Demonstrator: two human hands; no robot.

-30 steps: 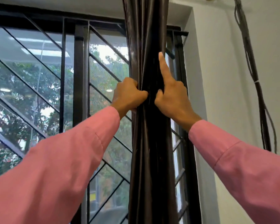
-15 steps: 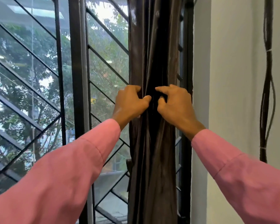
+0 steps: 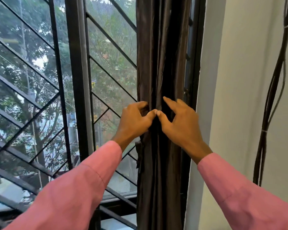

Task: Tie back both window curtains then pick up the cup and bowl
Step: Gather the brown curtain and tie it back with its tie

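A dark brown curtain point(image 3: 160, 55) hangs gathered into a narrow bundle at the right side of the window. My left hand point(image 3: 133, 122) grips the bundle's left folds, fingers curled into the cloth. My right hand point(image 3: 181, 125) rests on the right folds, thumb tip against my left thumb and index finger stretched across the cloth. Both hands meet at the bundle's middle height. No tie-back, cup or bowl is in view.
A black window frame post point(image 3: 78, 80) and a diagonal metal grille point(image 3: 32, 72) stand left of the curtain, with trees outside. The white wall point(image 3: 236, 97) lies to the right, and black cables point(image 3: 271, 97) run down it.
Both hands have slid down the curtain bundle as the view tilted down. My right index finger, pointing straight up a second ago, now lies across the folds.
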